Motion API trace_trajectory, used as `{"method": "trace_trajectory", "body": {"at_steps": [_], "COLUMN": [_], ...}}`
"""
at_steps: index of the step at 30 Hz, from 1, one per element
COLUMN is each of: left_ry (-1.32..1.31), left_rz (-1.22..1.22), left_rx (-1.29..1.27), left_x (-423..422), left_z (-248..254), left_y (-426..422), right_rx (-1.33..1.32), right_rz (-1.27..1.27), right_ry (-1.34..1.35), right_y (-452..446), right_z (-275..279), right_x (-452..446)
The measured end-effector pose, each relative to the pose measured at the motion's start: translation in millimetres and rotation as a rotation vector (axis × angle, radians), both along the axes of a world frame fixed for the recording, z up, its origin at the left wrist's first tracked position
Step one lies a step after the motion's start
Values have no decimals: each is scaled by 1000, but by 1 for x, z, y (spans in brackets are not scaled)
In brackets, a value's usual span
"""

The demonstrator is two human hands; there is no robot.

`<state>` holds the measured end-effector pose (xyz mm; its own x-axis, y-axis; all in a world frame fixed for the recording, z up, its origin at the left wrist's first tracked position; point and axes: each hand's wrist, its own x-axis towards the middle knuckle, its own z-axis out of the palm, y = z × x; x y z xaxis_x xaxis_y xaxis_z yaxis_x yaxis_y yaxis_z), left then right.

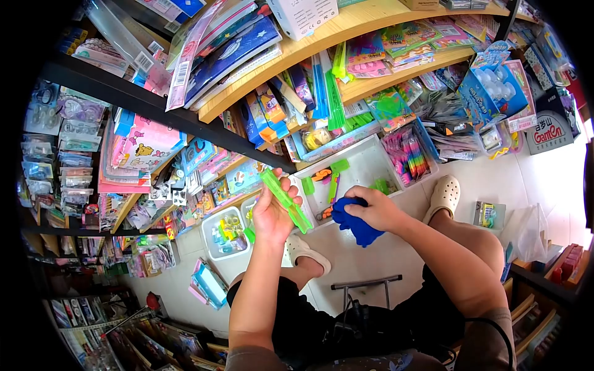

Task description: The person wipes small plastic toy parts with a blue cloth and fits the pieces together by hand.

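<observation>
In my left hand [275, 210] is a long bright green plastic toy [286, 201], held slantwise across the palm with the fingers curled round it. I cannot make out its exact kind. My right hand [373, 209] grips a crumpled blue cloth [356, 222], which hangs below the fingers. The two hands are apart, with the cloth to the right of the green toy. Just beyond them stands a white bin [365, 157] holding several green pieces [339, 166] and some orange and black ones.
Shelves packed with stationery [232, 52] rise ahead and to the left. On the floor are a white basket of small items [228, 232], an open blue box [211, 284] and a clear plastic bag [529, 232]. A dark carton [549, 127] stands at the right.
</observation>
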<state>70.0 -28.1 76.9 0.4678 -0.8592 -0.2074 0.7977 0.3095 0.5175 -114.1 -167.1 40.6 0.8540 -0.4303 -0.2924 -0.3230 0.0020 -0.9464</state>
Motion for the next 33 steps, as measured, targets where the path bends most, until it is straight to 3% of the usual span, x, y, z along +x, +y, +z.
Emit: {"method": "trace_trajectory", "body": {"at_steps": [6, 12, 16, 20, 25, 26, 29, 33], "left_ry": [1, -63, -95, -24, 159, 187, 174, 80], "left_rz": [5, 2, -5, 3, 9, 1, 2, 15], "left_rx": [9, 35, 45, -16, -119, -145, -136, -52], "left_x": [-3, -5, -5, -4, -3, -3, -3, -5], "left_z": [2, 2, 1, -2, 2, 2, 1, 0], "left_y": [-3, -4, -4, -4, -6, -6, -7, -9], "right_rx": [238, 193, 190, 167, 274, 74, -23, -68], "right_rz": [-123, 36, -40, -93, -72, -17, 145, 27], "right_ry": [36, 2, -135, -177, -107, -148, -173, -214], "right_y": [-4, -2, 0, -1, 7, 10, 13, 19], "right_z": [14, 29, 19, 8, 53, 44, 43, 49], "right_x": [9, 5, 4, 5, 7, 7, 10, 15]}}
